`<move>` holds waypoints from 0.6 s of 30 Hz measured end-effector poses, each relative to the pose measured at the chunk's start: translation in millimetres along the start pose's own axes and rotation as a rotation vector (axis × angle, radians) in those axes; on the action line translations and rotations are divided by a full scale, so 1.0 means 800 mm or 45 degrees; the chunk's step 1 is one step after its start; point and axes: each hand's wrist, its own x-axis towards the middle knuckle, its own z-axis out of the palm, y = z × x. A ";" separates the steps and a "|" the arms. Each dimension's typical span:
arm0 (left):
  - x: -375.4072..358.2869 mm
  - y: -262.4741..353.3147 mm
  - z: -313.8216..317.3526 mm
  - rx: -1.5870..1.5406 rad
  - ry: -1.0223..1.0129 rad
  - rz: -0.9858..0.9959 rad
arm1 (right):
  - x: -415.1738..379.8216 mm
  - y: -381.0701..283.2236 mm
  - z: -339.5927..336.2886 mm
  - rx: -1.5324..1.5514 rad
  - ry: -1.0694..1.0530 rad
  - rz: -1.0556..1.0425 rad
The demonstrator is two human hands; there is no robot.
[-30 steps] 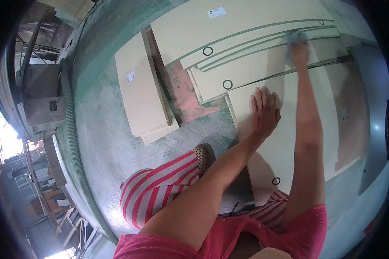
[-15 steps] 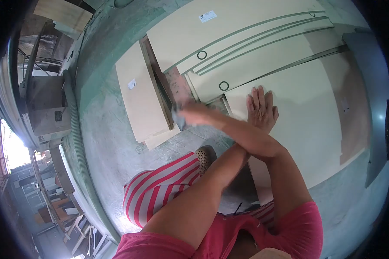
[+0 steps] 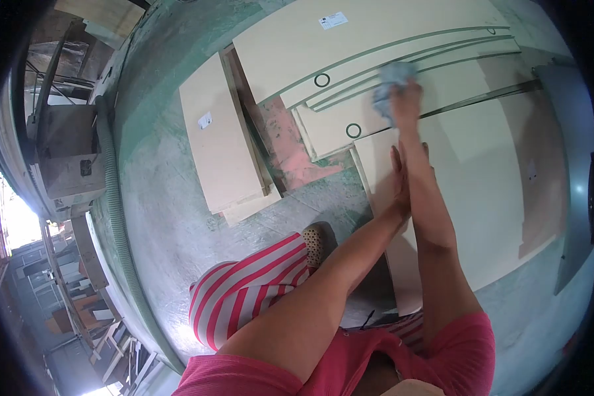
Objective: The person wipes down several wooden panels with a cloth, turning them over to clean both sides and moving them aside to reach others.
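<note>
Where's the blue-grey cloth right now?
In the head view, the blue-grey cloth is near the top, right of centre, in the right hand, over the pale boards and just beyond the left hand.

Scuffed grey-green floor (image 3: 158,178), bright opening (image 3: 21,219)

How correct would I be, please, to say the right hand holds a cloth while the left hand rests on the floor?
The resting place is wrong: the head view shows the left hand on a panel, while the right hand holds a cloth.
</note>
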 end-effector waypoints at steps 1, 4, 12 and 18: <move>0.000 0.000 0.002 -0.019 0.060 0.002 | -0.008 -0.038 -0.001 -0.027 -0.432 0.077; 0.002 -0.001 -0.002 -0.056 0.211 0.006 | -0.083 -0.126 0.013 0.467 -1.201 0.086; -0.001 -0.007 0.038 -0.481 0.209 0.011 | -0.009 -0.110 -0.023 0.678 -1.076 0.012; 0.007 -0.001 0.009 -0.064 0.144 0.002 | 0.140 0.124 -0.117 -0.211 -0.042 0.057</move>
